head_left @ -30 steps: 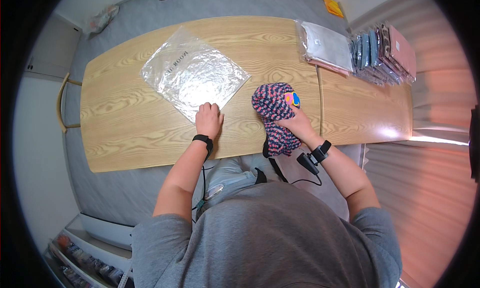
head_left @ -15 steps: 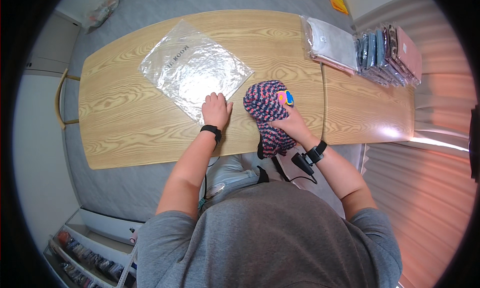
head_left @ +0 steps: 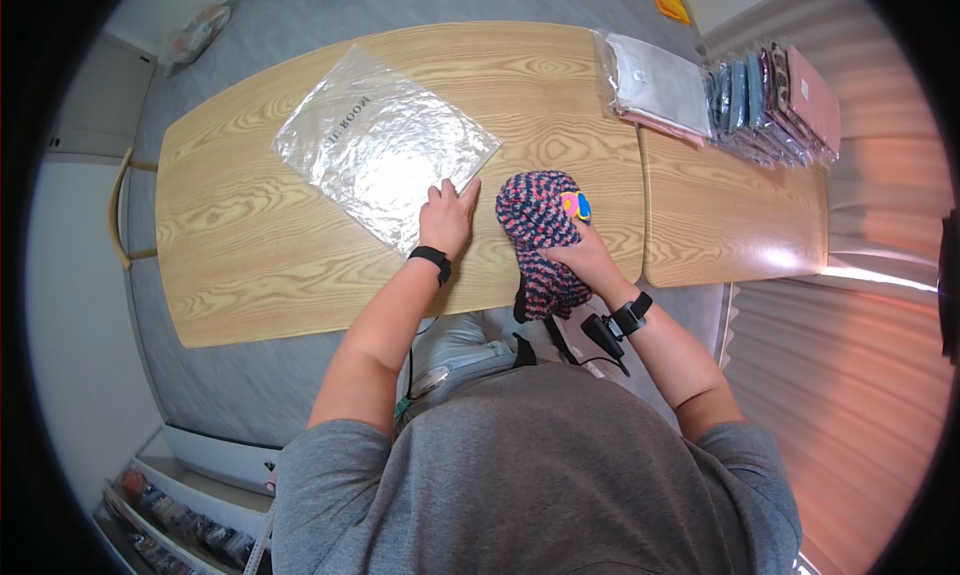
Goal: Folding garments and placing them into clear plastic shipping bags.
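Observation:
A flat clear plastic bag (head_left: 345, 125) with dark lettering lies slantwise on the wooden table. My left hand (head_left: 447, 220) rests at its near right edge, fingers stretched out and apart, fingertips touching the film. To the right, my right hand (head_left: 588, 260) grips a chunky knitted item (head_left: 537, 205) in navy, coral and white, possibly a hat or slipper sock. It carries a pink, yellow and blue patch and has a dark edge at its lower left. My right thumb lies on top of the knit; the other fingers are partly hidden. The knit's lower end reaches the table's near edge.
Several bagged, folded garments (head_left: 760, 105) stand in a row at the far right of the table (head_left: 230, 235), beside a flat bagged white garment (head_left: 660, 85). A chair (head_left: 125, 210) stands at the left end. A rack with packaged goods (head_left: 180, 515) is at the lower left.
My left hand has shifted slightly right along the bag's edge, its fingers spreading. The knitted item and my right hand have moved a little right and nearer to me.

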`<state>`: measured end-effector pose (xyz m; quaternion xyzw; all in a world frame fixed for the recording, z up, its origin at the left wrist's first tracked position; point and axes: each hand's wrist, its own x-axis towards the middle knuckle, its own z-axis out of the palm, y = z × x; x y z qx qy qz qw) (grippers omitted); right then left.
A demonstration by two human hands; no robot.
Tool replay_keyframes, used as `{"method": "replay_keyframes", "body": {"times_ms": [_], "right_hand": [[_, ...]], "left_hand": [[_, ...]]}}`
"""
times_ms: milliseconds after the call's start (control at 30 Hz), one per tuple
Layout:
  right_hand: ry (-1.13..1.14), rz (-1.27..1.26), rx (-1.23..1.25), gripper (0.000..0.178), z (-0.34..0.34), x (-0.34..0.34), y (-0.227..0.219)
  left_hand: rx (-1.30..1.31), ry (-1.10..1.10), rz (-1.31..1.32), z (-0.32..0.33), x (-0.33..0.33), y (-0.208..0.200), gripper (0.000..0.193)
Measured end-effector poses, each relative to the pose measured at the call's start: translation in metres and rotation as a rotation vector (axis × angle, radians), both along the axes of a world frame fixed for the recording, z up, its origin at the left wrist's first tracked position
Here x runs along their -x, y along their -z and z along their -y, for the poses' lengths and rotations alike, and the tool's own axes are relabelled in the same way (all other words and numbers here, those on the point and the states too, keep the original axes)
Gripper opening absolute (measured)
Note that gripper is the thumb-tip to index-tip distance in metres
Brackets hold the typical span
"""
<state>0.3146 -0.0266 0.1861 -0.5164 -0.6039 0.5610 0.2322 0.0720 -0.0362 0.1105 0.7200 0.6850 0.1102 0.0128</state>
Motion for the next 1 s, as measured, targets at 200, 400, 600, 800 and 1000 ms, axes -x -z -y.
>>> {"method": "replay_keyframes", "body": {"times_ms": [200, 400, 600, 800, 1000], "right_hand": [[0.016, -0.068, 0.088, 0.045, 0.008, 0.0, -0.012], [0.042, -0.04, 0.024, 0.044, 0.012, 0.001, -0.01], [0.053, -0.091, 0.084, 0.045, 0.014, -0.001, -0.005], [0.04, 0.023, -0.028, 0.043, 0.016, -0.002, 0.007], [0.035, -0.057, 0.068, 0.045, 0.018, 0.001, 0.0]], "left_hand": [[0.032, -0.042, 0.013, -0.001, -0.002, 0.002, 0.044], [0.032, -0.029, 0.107, 0.004, 0.002, -0.002, 0.046], [-0.026, 0.005, 0.162, 0.01, 0.007, 0.003, 0.044], [-0.021, 0.009, 0.094, 0.007, 0.003, -0.002, 0.043], [0.002, -0.043, 0.086, 0.007, 0.002, -0.003, 0.045]]}}
